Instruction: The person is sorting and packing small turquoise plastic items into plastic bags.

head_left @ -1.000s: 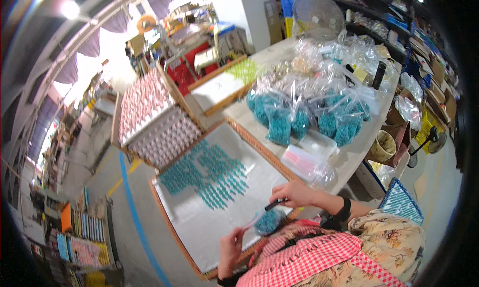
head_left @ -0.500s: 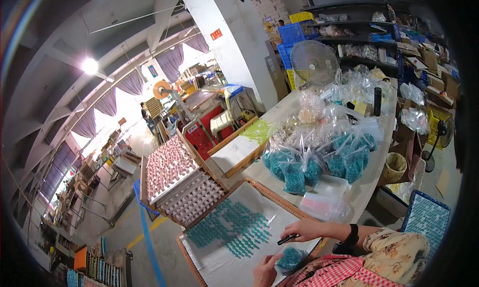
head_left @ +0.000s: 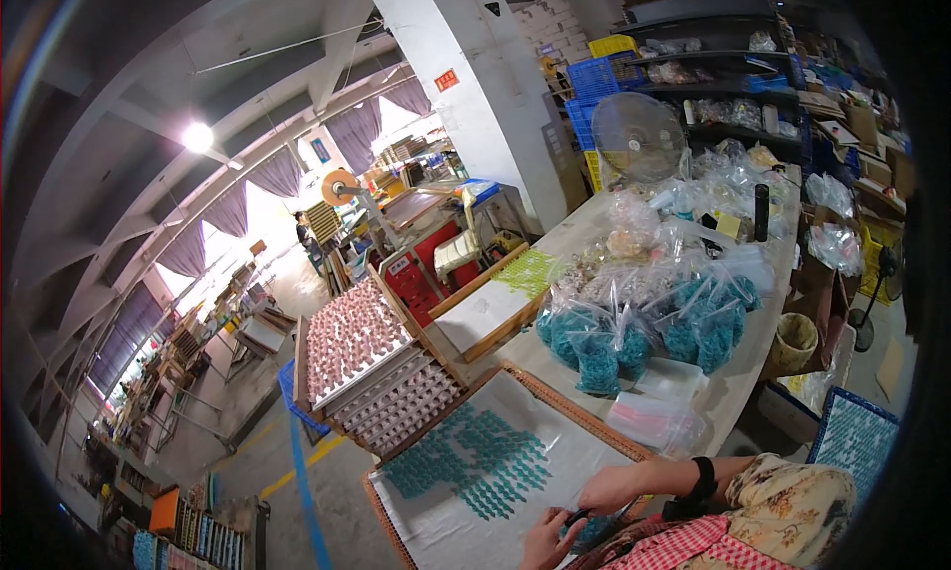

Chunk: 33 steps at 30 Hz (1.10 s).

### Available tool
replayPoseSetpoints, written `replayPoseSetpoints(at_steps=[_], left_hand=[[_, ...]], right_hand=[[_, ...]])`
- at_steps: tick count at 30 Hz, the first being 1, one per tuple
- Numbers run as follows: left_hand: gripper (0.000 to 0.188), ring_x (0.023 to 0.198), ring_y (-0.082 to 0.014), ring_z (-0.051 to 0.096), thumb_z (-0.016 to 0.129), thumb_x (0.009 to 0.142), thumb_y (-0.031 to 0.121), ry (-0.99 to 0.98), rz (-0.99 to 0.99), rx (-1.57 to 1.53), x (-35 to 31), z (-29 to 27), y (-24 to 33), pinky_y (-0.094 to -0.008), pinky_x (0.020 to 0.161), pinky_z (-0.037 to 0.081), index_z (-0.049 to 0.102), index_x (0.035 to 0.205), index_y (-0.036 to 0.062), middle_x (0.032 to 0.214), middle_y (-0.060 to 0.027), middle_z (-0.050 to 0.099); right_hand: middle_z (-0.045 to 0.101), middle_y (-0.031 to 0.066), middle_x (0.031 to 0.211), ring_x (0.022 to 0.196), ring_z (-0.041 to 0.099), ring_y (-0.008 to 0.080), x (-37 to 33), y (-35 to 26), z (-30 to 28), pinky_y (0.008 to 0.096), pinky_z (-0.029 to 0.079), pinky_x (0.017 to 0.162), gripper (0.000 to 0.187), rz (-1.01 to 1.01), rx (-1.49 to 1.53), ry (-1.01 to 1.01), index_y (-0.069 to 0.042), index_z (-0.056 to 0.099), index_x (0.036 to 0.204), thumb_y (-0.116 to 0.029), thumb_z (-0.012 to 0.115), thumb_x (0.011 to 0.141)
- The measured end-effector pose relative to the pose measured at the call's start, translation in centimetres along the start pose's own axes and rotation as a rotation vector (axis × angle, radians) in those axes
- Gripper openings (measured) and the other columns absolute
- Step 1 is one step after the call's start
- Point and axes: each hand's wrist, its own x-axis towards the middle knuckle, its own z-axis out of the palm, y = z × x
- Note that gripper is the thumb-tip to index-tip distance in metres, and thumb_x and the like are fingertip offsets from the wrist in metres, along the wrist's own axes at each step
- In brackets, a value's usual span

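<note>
Both hands meet at the near right corner of the tray. My right hand point(head_left: 606, 489) is closed around a short black stick-like tool point(head_left: 576, 518), its tip pointing to my left hand. My left hand point(head_left: 543, 542) has its fingers bent close to that tip; what they pinch is hidden. Under my hands lies a clear plastic bag of teal pieces point(head_left: 594, 534), mostly covered by my right hand and wrist. Rows of small teal pieces point(head_left: 500, 476) lie on the white sheet of the wood-rimmed tray point(head_left: 555, 421).
Filled bags of teal pieces point(head_left: 597, 362) and flat empty bags point(head_left: 654, 421) lie on the table point(head_left: 738, 372) beyond the tray. Left stand stacked trays of pink pieces point(head_left: 362, 342). A tray with green pieces point(head_left: 485, 317) sits behind, and a fan point(head_left: 637, 139) farther back.
My right hand has moved left and down with the black tool, to my left hand. The left hand has shifted slightly right. The bag is now more covered. The whole view has shifted a little.
</note>
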Motion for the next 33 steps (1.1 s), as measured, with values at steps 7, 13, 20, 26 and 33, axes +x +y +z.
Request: replayPoseSetpoints(at_steps=[7,13,20,26,33], left_hand=[[0.022,0.084,-0.033,0.061,0.054,0.093,0.024,-0.035,0.067,0.122,-0.1,-0.6,1.1,-0.04,0.068,0.049,0.06,0.106,0.0072,0.097,-0.0128,0.06],[0.028,0.086,-0.0361,0.059,0.052,0.095,0.029,0.015,-0.021,0.02,-1.0,0.2,-0.8,-0.0411,0.069,0.048,0.058,0.103,0.0025,0.1,-0.0142,0.057],[0.029,0.091,-0.0382,0.058,0.051,0.095,0.027,-0.007,0.008,0.015,-0.4,-0.1,0.8,-0.0436,0.073,0.047,0.055,0.107,0.0018,0.106,-0.0158,0.056],[0.029,0.094,-0.0406,0.057,0.05,0.095,0.025,0.036,-0.063,0.007,-0.4,0.6,0.2,-0.0454,0.075,0.047,0.053,0.113,0.0025,0.106,-0.0187,0.058],[0.025,0.091,-0.0418,0.057,0.045,0.096,0.02,0.151,-0.02,-0.027,0.0,1.1,-0.3,-0.0466,0.074,0.046,0.055,0.111,0.0024,0.103,-0.0212,0.058]], right_hand=[[0.065,0.0185,0.088,0.083,0.061,0.0397,0.0,-0.9,-1.7,0.0459,0.049,0.07,0.034,-0.078,0.017,0.05,-0.006,0.063,0.097,-0.037,0.055,0.088],[0.064,0.0088,0.072,0.068,0.062,0.0233,-2.8,0.9,-3.8,0.0357,0.046,0.06,0.031,-0.136,0.299,0.394,-0.006,0.065,0.094,-0.035,0.068,0.084],[0.058,-0.0012,0.079,0.071,0.051,0.0055,-0.5,-1.4,-1.5,0.0234,0.044,0.06,0.02,-0.224,1.001,0.563,-0.006,0.064,0.092,-0.024,0.07,0.086],[0.046,0.0019,0.066,0.065,0.044,0.0126,3.3,-3.6,0.5,0.026,0.038,0.056,0.042,-0.299,1.822,0.397,-0.009,0.046,0.064,-0.031,0.048,0.099],[0.028,-0.0016,0.05,0.047,0.027,0.0122,4.9,-4.1,-0.7,0.0274,0.026,0.048,0.052,-0.028,2.114,0.484,-0.014,0.03,0.055,-0.037,0.045,0.099]])
